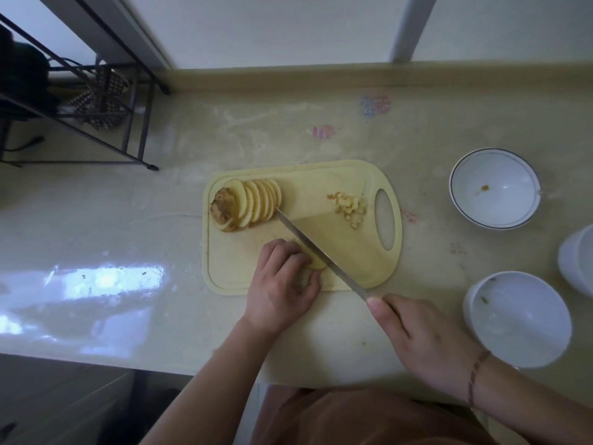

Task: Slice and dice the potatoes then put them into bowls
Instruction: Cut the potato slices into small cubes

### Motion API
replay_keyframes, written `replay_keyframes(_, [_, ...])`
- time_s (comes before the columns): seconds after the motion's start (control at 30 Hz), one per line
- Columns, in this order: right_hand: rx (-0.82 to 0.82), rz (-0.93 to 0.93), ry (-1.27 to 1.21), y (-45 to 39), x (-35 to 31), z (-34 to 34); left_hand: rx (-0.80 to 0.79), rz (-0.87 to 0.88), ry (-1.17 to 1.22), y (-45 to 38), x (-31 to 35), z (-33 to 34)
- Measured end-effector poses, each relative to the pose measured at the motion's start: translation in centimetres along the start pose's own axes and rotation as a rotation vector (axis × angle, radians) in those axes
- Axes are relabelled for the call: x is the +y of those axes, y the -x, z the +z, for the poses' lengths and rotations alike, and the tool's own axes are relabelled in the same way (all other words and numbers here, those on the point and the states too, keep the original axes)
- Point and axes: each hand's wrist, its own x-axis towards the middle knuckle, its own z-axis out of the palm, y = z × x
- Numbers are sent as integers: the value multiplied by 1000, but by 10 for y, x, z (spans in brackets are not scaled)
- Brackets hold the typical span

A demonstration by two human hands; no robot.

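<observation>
The right hand (426,335) is curled round the handle of a knife (321,252), forefinger laid along the top near the blade's heel. The blade's long axis runs diagonally, from the hand at the near right up toward the far left, its tip ending just beside the fanned row of potato slices (253,203). The left hand (282,284) sits with bent fingers pressing down on a potato piece (316,263) at the near middle of the cutting board (353,175), the blade lying against that piece's right side. The sliced row leans leftward onto a skin-covered end piece (223,207) in the board's far left corner. A small heap of diced potato (349,207) lies by the board's handle hole. On the bench (128,220), right of the board, stand a rimmed white bowl (494,187) and a nearer white bowl (516,319).
</observation>
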Motion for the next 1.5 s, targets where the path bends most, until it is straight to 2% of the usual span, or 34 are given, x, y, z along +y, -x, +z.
replay_keyframes(0.57, [-86,16,55,3,-2,0,2,-3,34,-3,3,-2])
replay_keyframes(0.83, [-10,-41,31,-13,1,1,2,7,35,-2,0,-3])
replay_keyframes(1.5, [-68,-8,70,13,2,-3,27,-8,65,1,0,-4])
